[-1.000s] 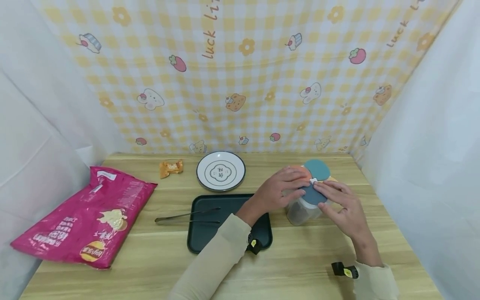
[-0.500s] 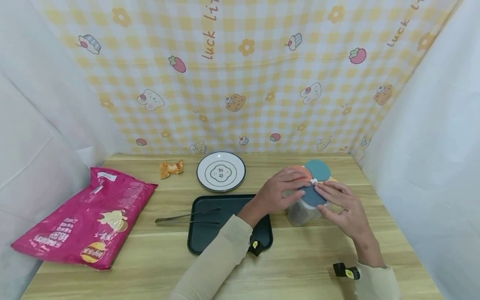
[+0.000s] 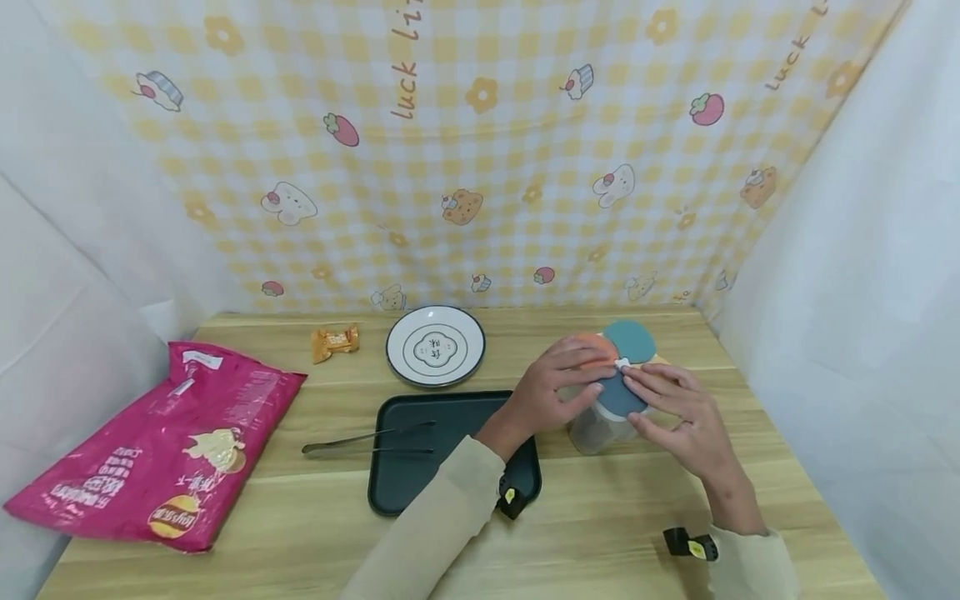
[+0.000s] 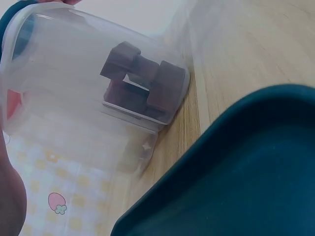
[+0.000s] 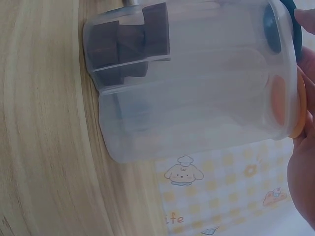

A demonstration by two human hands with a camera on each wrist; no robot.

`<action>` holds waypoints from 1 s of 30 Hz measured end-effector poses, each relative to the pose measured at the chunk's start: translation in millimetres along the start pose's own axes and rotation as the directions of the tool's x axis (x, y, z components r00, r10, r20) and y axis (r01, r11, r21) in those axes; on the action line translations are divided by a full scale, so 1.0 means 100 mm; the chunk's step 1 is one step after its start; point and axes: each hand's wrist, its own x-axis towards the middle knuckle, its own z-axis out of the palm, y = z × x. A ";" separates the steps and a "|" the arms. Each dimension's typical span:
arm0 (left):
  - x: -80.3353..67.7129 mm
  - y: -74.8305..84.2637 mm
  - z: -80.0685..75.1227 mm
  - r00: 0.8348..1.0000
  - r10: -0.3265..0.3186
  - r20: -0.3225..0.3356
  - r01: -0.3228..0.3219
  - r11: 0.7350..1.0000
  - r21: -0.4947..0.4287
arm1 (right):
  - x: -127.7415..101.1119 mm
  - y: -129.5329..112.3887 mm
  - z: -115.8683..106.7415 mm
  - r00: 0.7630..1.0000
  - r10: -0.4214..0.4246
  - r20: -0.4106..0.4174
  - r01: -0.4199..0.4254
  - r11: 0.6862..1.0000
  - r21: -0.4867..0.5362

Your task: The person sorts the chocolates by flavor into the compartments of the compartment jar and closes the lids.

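A clear plastic storage canister stands upright on the table at the right, with lid flaps in orange, teal, dark blue and yellow. My left hand rests on the orange flap with fingers extended. From the other side, my right hand touches the dark blue flap, fingertips near the small white centre piece. All visible flaps lie flat. In the wrist views, several dark brown blocky pieces sit at the bottom of one compartment; their kind is unclear.
A dark tray lies left of the canister, with metal tongs across its left edge. Behind it is a white plate. An orange-wrapped packet and a large magenta chip bag lie further left.
Both hands stay on the lid with almost no movement. The whole head view has shifted slightly, so things appear a little further left.
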 end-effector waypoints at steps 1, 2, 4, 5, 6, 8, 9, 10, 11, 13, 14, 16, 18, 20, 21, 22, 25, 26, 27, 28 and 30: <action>0.00 0.00 0.00 1.000 -0.002 -0.002 0.002 1.000 0.001 | 0.00 0.00 0.00 1.000 -0.001 -0.003 0.001 1.000 0.004; 0.00 0.00 0.00 1.000 -0.003 -0.001 0.003 1.000 0.000 | 0.01 -0.01 0.00 1.000 0.000 -0.004 0.000 1.000 0.005; 0.00 0.00 0.00 1.000 -0.009 -0.002 0.009 1.000 -0.011 | 0.02 -0.03 0.00 1.000 0.008 -0.005 -0.008 1.000 0.011; 0.00 0.00 0.00 1.000 -0.011 -0.002 0.011 1.000 -0.018 | 0.02 -0.04 0.00 1.000 0.015 -0.004 -0.014 1.000 0.015; 0.00 0.00 0.00 1.000 -0.013 -0.002 0.013 1.000 -0.027 | 0.02 -0.06 -0.01 1.000 0.021 -0.003 -0.021 1.000 0.019; 0.00 0.00 0.00 1.000 -0.021 0.002 0.021 0.999 -0.044 | 0.03 -0.09 -0.01 0.999 0.037 -0.005 -0.037 0.999 0.030; -0.01 0.00 0.00 1.000 -0.025 0.003 0.025 0.998 -0.052 | 0.03 -0.10 -0.01 0.999 0.045 -0.005 -0.045 0.998 0.035; -0.01 0.00 0.00 1.000 -0.030 0.006 0.030 0.998 -0.056 | 0.04 -0.12 -0.01 0.999 0.052 -0.007 -0.052 0.998 0.041; -0.01 0.00 0.00 0.999 -0.035 0.008 0.035 0.998 -0.061 | 0.06 -0.15 0.00 0.998 0.058 -0.009 -0.057 0.997 0.046; -0.02 0.00 0.00 0.999 -0.045 0.011 0.046 0.997 -0.066 | 0.10 -0.21 0.00 0.998 0.061 -0.011 -0.060 0.997 0.057; -0.02 0.00 -0.01 0.999 -0.047 0.012 0.048 0.997 -0.065 | 0.13 -0.25 -0.01 0.998 0.062 -0.011 -0.062 0.996 0.065; -0.02 0.00 -0.01 0.999 -0.043 0.011 0.044 0.997 -0.064 | 0.18 -0.32 -0.01 0.998 0.060 -0.009 -0.059 0.995 0.077; -0.03 0.00 -0.01 0.999 -0.038 0.007 0.039 0.997 -0.065 | 0.22 -0.36 -0.02 0.998 0.059 -0.004 -0.058 0.994 0.092; -0.03 -0.01 -0.01 1.000 -0.029 0.005 0.030 0.997 -0.065 | 0.23 -0.38 -0.02 0.998 0.062 -0.002 -0.061 0.993 0.105; -0.03 -0.01 -0.02 1.000 -0.027 0.006 0.028 0.998 -0.065 | 0.24 -0.38 -0.02 0.998 0.063 -0.002 -0.062 0.992 0.108; -0.03 -0.01 -0.02 1.000 -0.029 0.009 0.029 0.998 -0.064 | 0.24 -0.38 -0.02 0.998 0.064 -0.002 -0.064 0.992 0.109; -0.02 -0.01 -0.03 0.999 -0.040 0.028 0.041 0.998 -0.051 | 0.20 -0.34 -0.01 0.997 0.081 -0.004 -0.080 0.992 0.101; -0.01 -0.01 -0.04 0.998 -0.043 0.039 0.045 0.998 -0.046 | 0.18 -0.31 -0.01 0.996 0.089 -0.002 -0.089 0.992 0.095; -0.01 -0.01 -0.04 0.998 -0.048 0.049 0.050 0.998 -0.040 | 0.15 -0.27 -0.01 0.995 0.097 0.000 -0.097 0.992 0.084; -0.01 -0.01 -0.05 0.997 -0.052 0.061 0.054 0.998 -0.031 | 0.13 -0.24 -0.01 0.994 0.109 0.004 -0.109 0.991 0.073; 0.00 -0.01 -0.07 0.996 -0.050 0.079 0.051 0.999 -0.011 | 0.09 -0.19 -0.02 0.991 0.135 0.017 -0.136 0.989 0.053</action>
